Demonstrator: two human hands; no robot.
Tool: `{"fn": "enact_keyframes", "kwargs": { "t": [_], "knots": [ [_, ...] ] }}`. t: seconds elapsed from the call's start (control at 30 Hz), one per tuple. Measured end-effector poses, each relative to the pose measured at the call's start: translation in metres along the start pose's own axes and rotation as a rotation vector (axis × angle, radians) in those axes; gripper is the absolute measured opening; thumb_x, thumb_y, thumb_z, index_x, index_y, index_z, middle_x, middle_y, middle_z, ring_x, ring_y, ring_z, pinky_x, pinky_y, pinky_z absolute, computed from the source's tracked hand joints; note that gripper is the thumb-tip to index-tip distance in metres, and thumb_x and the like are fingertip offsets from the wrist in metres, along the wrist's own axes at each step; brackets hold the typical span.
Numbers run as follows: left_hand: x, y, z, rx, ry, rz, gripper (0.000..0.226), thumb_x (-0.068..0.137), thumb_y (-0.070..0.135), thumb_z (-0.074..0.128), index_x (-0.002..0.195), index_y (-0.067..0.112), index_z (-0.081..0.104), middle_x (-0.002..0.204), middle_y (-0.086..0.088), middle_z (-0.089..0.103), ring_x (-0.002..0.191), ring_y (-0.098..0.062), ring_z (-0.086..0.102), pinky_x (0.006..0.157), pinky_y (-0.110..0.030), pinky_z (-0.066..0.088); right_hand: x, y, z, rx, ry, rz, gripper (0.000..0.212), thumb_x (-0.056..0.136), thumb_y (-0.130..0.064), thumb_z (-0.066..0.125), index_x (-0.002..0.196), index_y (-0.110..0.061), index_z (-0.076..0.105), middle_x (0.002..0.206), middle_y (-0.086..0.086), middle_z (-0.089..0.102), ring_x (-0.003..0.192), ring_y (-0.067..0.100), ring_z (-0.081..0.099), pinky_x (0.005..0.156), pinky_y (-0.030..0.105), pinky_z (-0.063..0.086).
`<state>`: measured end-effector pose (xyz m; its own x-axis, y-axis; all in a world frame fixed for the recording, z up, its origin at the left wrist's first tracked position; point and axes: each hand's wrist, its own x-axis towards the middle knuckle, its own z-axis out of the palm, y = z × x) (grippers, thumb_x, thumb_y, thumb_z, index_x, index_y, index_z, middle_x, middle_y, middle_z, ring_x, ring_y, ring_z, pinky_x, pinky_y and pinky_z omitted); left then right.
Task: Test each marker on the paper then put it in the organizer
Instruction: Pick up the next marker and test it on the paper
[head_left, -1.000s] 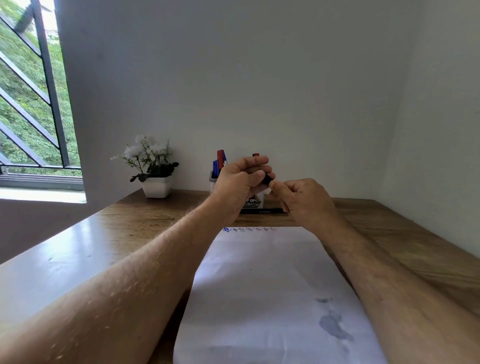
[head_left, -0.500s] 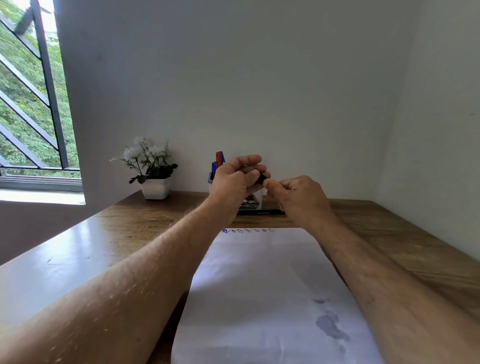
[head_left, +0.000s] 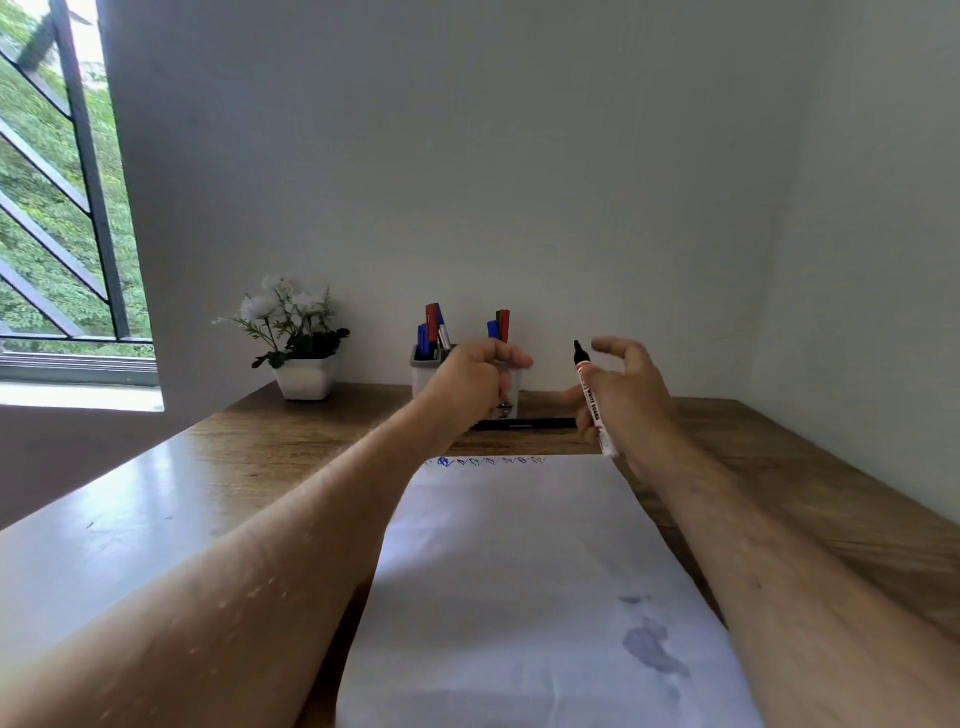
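Right hand (head_left: 621, 395) grips uncapped marker (head_left: 592, 402), tip up, fingers loosely spread. Left hand (head_left: 475, 382) curled, probably round the cap; hidden. Flip tip down and scribble on paper (head_left: 519, 571) beside the far-edge marks. Organizer (head_left: 423, 371) stands beyond.

The left hand (head_left: 475, 376) hides much of the organizer (head_left: 423, 371) and whatever its curled fingers perhaps hold. The scribbles (head_left: 485, 461) are too small to read; the paper (head_left: 519, 571) runs off the bottom edge.
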<state>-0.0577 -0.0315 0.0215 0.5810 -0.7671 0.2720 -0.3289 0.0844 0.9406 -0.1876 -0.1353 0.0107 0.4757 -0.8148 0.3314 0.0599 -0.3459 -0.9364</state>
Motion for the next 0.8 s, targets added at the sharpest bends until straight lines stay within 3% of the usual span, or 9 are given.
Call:
{"fn": "enact_keyframes", "kwargs": {
  "t": [0.1,0.23,0.33,0.43,0.57,0.8],
  "knots": [
    [-0.004,-0.004,-0.001,0.481,-0.206,0.078,0.034,0.091,0.0,0.046,0.089,0.027,0.067,0.091,0.005,0.06,0.087,-0.012,0.056,0.079,-0.028,0.047,-0.001,-0.004,-0.003,0.099,-0.018,0.05,0.027,0.099,-0.007,0.041,0.113,-0.019,0.062,0.091,0.019,0.071,0.046,0.018,0.057,0.042,0.026,0.048],
    [-0.011,-0.008,0.001,0.785,-0.437,0.048,0.012,0.088,0.024,0.068,0.098,0.028,0.065,0.088,0.01,0.059,0.084,-0.01,0.056,0.072,-0.025,0.041,-0.003,-0.003,-0.005,0.204,-0.051,0.122,0.026,0.095,-0.003,0.044,0.105,-0.016,0.064,0.088,0.012,0.076,0.055,0.021,0.067,0.045,0.027,0.051],
    [-0.007,-0.013,0.002,0.832,-0.443,0.024,0.027,0.079,0.042,0.078,0.095,0.027,0.063,0.088,0.008,0.06,0.082,-0.01,0.055,0.071,-0.026,0.039,-0.003,0.001,-0.006,0.07,-0.018,0.118,0.006,0.092,-0.012,0.06,0.092,-0.013,0.065,0.072,0.009,0.072,0.05,0.019,0.06,0.043,0.024,0.045],
    [-0.005,-0.016,0.0,0.855,-0.436,-0.001,0.035,0.073,0.049,0.081,0.093,0.028,0.062,0.09,0.008,0.061,0.084,-0.011,0.056,0.073,-0.026,0.042,-0.004,0.005,-0.008,-0.083,-0.011,0.08,0.017,0.087,-0.019,0.063,0.077,-0.008,0.07,0.056,0.003,0.057,0.043,0.011,0.046,0.038,0.019,0.034],
    [-0.005,-0.021,0.002,0.88,-0.448,-0.024,0.037,0.073,0.051,0.08,0.097,0.029,0.062,0.093,0.008,0.061,0.088,-0.013,0.057,0.075,-0.026,0.045,-0.01,0.01,-0.007,-0.233,-0.097,0.061,0.02,0.089,-0.022,0.061,0.081,-0.01,0.075,0.056,0.001,0.058,0.039,0.007,0.045,0.036,0.017,0.034],
    [-0.005,-0.025,0.003,0.846,-0.462,-0.032,0.034,0.074,0.049,0.08,0.097,0.033,0.061,0.093,0.01,0.059,0.085,-0.009,0.055,0.073,-0.026,0.044,-0.007,0.014,-0.008,-0.247,-0.157,0.098,0.019,0.082,-0.017,0.06,0.084,0.0,0.07,0.062,0.016,0.067,0.04,0.019,0.052,0.04,0.021,0.041]
  ]
}}
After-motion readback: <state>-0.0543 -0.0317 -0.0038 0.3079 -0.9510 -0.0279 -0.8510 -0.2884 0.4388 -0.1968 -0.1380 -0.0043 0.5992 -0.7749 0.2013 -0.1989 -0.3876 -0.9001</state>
